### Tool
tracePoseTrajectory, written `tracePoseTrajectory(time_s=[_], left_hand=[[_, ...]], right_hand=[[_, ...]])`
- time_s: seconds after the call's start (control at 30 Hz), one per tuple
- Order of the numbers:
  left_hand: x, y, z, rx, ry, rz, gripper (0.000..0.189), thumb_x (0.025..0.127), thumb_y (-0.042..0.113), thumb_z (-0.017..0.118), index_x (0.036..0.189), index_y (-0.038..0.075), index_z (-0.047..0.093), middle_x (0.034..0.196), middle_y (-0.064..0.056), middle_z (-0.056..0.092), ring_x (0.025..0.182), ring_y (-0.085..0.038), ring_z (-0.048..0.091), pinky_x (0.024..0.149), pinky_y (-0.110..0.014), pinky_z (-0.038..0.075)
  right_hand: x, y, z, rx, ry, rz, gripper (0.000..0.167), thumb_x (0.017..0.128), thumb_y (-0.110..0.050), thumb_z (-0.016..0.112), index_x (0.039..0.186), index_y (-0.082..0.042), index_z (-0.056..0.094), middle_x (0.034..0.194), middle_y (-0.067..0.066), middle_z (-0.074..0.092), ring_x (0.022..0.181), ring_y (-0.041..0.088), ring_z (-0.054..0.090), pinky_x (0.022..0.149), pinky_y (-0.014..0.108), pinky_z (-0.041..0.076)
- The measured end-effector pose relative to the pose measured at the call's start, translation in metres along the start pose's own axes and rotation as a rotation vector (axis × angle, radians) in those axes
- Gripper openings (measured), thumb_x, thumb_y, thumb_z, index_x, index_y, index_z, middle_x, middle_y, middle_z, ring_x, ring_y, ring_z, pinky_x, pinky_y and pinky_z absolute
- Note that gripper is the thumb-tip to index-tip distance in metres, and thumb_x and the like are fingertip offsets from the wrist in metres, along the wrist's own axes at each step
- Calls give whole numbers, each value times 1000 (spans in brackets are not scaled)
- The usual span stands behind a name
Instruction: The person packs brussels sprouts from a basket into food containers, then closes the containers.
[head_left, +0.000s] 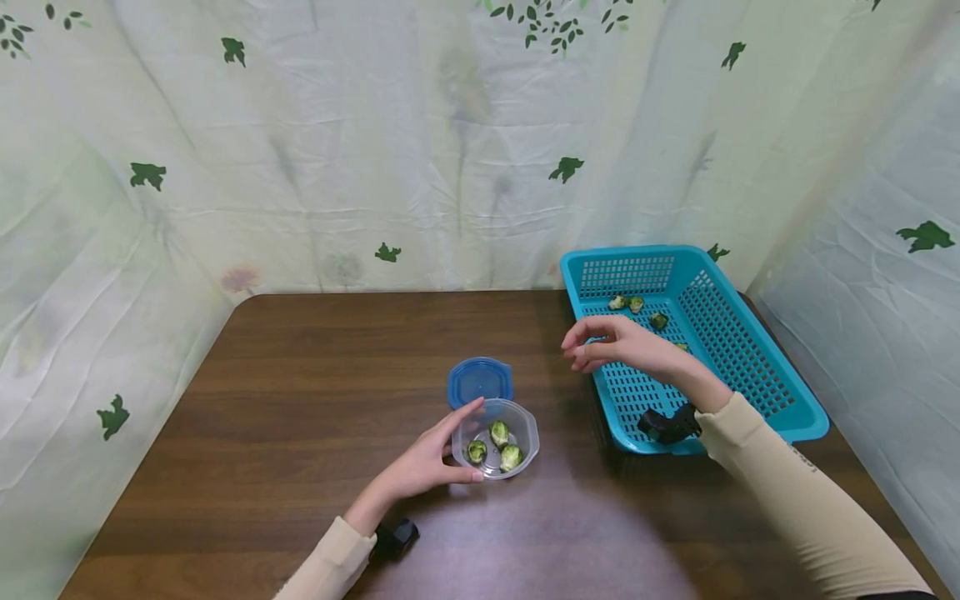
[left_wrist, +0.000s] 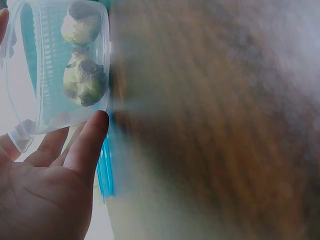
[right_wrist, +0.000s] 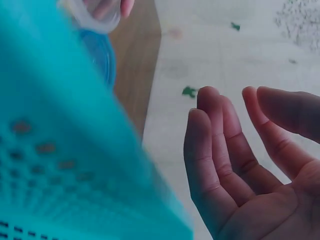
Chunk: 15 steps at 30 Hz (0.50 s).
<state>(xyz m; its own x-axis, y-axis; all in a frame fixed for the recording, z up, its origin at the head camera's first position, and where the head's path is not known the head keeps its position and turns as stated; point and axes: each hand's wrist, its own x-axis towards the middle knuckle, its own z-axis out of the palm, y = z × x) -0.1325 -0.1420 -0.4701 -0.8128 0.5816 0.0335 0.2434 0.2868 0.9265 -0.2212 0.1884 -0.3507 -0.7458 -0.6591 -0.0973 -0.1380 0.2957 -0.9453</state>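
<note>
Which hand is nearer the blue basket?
Right. The right hand is above the left side of the basket, fingertips past its rim; the left hand is farther off to the left, gripping the clear tub.

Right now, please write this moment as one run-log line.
left hand: holds clear container; right hand: empty, near blue basket; container: three sprouts; blue lid: off

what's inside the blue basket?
Three Brussels sprouts show toward the far end, plus a sliver, probably a fourth, by the right hand. That hand and the wrist camera hide some basket floor.
</note>
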Motion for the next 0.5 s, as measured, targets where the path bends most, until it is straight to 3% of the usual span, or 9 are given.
tracePoseTrajectory(time_s=[0.27,0.5], left_hand=[[0,1,0,0,-2,-4,95,79,21,80,153,16,21,150,-5,32,135,-24,31,100,-42,41],[-1,1,0,0,-2,-5,93,80,22,79,153,16,21,150,-6,32,135,-27,32,100,-45,41]], right_hand=[[-8,13,-21,11,81,-7,23,96,-10,57,112,5,57,114,22,56,97,39,61,85,48,51],[-16,22,-36,16,153,18,28,96,-11,57,116,8,54,115,21,56,97,34,62,87,48,51]])
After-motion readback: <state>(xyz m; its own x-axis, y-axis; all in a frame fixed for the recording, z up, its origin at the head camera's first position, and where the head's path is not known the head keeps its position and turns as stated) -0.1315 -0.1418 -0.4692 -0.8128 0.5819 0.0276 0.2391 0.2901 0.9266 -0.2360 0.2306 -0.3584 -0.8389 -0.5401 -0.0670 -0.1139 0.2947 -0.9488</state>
